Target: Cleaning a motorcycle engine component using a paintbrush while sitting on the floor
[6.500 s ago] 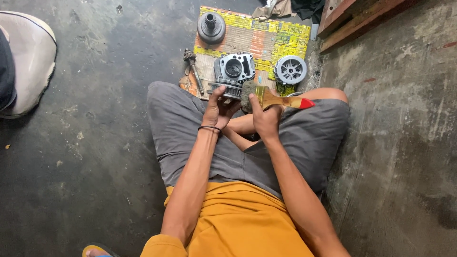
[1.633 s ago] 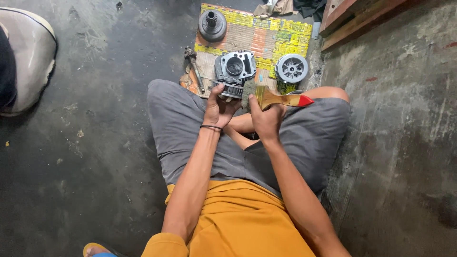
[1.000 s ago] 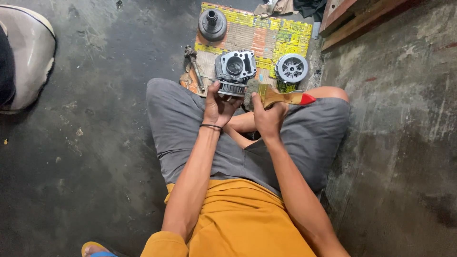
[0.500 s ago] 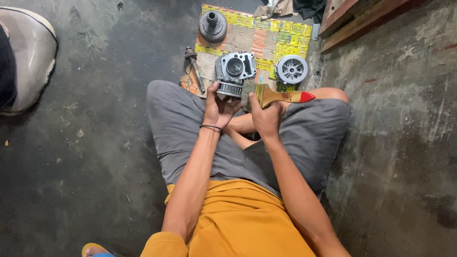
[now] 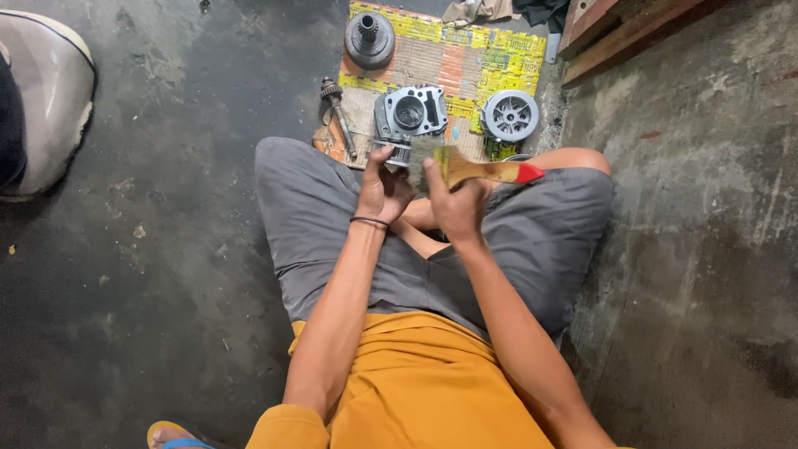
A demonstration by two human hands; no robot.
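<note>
I sit cross-legged on a concrete floor. My left hand (image 5: 382,188) grips a small round finned metal part (image 5: 399,153) just above my knees. My right hand (image 5: 453,204) holds a paintbrush (image 5: 482,170) with a wooden handle and a red tip, its bristles against that part. Right behind the hands, a grey engine cylinder block (image 5: 410,113) rests on a flattened cardboard sheet (image 5: 465,58).
On the cardboard also lie a round finned cover (image 5: 510,115) and a conical clutch-like part (image 5: 370,37). A geared shaft (image 5: 337,112) lies at its left edge. Wooden planks (image 5: 615,33) run at the top right. A grey rounded object (image 5: 46,108) sits at the far left.
The hands stay at the same spot by my knees. The brush has shifted slightly against the small part; nothing was put down or picked up.
</note>
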